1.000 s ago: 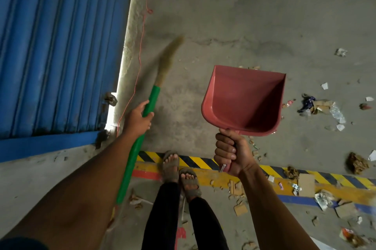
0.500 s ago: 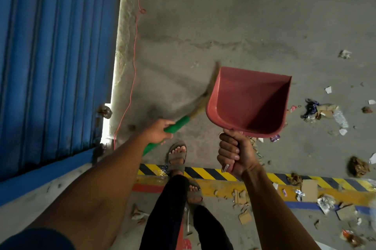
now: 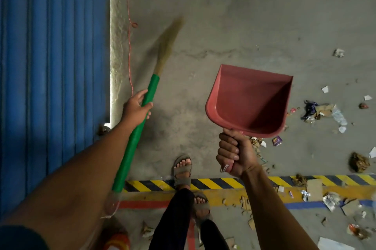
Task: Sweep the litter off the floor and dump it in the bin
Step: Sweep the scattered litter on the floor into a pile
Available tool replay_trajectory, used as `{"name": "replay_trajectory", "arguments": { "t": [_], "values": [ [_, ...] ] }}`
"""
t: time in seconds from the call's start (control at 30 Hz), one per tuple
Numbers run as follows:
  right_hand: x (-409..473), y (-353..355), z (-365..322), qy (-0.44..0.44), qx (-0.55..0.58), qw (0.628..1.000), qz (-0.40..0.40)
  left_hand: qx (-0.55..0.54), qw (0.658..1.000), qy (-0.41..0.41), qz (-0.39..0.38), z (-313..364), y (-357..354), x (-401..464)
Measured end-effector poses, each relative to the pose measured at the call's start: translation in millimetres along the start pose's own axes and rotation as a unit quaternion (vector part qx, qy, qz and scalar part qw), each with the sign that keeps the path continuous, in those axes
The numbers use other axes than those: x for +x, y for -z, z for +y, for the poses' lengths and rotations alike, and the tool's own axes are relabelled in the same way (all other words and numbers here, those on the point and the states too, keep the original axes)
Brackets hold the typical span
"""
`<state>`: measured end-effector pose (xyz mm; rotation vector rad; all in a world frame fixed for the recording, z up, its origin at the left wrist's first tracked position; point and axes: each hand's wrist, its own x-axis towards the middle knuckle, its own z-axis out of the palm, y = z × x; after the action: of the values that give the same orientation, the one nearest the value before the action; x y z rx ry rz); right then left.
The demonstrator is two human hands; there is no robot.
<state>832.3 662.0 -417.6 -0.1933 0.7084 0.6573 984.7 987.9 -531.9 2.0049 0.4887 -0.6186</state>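
Head view | left hand point(image 3: 136, 108) fingers wrapped round broom point(image 3: 140, 123) | right hand point(image 3: 236, 153) gripping empty dustpan point(image 3: 250, 100) | litter point(image 3: 323, 111) still scattered on floor point(image 3: 223, 25); bin unseen.

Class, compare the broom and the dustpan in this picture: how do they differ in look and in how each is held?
The broom is long and thin, with a green handle and straw bristles; the dustpan is a broad reddish-pink scoop. The left hand grips the broom mid-handle, bristles blurred and pointing away; the right hand clasps the dustpan's short handle, its empty mouth facing up. Both are held above the floor.
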Motion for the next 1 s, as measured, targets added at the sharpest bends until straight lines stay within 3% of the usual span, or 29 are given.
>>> {"name": "replay_trajectory", "arguments": {
  "t": [0.17, 0.33, 0.5, 0.6, 0.77, 0.9, 1.0],
  "values": [
    [14, 0, 0, 0.003, 0.004, 1.000, 0.000, 0.104, 0.994, 0.044, -0.007, 8, -30, 40],
    [20, -1, 2, -0.004, 0.003, 1.000, 0.012, 0.237, 0.947, -0.018, -0.216, 12, -54, 23],
    [24, -5, -2, -0.013, -0.001, 1.000, 0.028, 0.220, 0.909, -0.051, -0.350, 4, -48, 12],
    [29, -10, -11, -0.014, 0.000, 1.000, 0.017, 0.163, 0.935, -0.061, -0.310, 6, -31, 7],
    [40, -15, -28, -0.021, -0.008, 1.000, -0.004, 0.049, 0.990, -0.068, -0.109, 24, -8, 27],
    [47, -15, -46, -0.024, -0.008, 1.000, -0.018, 0.035, 0.999, -0.022, 0.022, 46, -5, 60],
    [49, -15, -63, -0.024, -0.011, 1.000, -0.015, 0.096, 0.994, 0.027, 0.038, 63, -12, 75]
  ]
}}
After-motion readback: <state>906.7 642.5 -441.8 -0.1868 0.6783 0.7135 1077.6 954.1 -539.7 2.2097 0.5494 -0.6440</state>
